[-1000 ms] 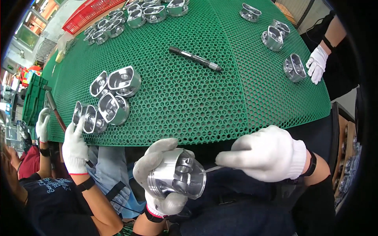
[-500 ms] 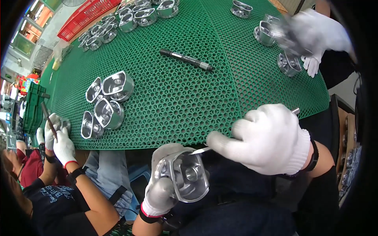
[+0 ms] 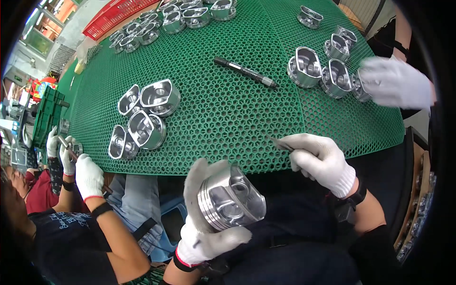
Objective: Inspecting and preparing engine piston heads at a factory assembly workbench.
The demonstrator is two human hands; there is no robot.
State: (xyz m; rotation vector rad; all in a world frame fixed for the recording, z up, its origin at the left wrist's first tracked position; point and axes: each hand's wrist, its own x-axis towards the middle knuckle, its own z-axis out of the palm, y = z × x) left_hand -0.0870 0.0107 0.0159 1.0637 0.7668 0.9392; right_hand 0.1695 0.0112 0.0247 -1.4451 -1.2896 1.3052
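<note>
In my gloved left hand [image 3: 202, 228] I hold a shiny metal piston [image 3: 231, 197] just off the table's near edge. It lies tilted, with its ring grooves toward my palm and its hollow skirt side facing right. My gloved right hand [image 3: 323, 161] is closed around a slim metal scraper [image 3: 280, 144]. The scraper's tip points left over the table edge, apart from the piston; most of the tool is hidden in my fingers. On the green mat, left of centre, stands a group of several pistons [image 3: 147, 128].
A black marker [image 3: 244, 72] lies mid-table on the green honeycomb mat [image 3: 228, 123]. More pistons [image 3: 304, 66] stand at the right beside a co-worker's gloved hand [image 3: 396, 83]. Others stand far left near a red crate [image 3: 114, 16]. A neighbour's gloved hand [image 3: 89, 175] works at left with a rod.
My right hand has drawn the scraper away from the piston. My left hand has turned the piston over to the right. The co-worker at right has set down pistons.
</note>
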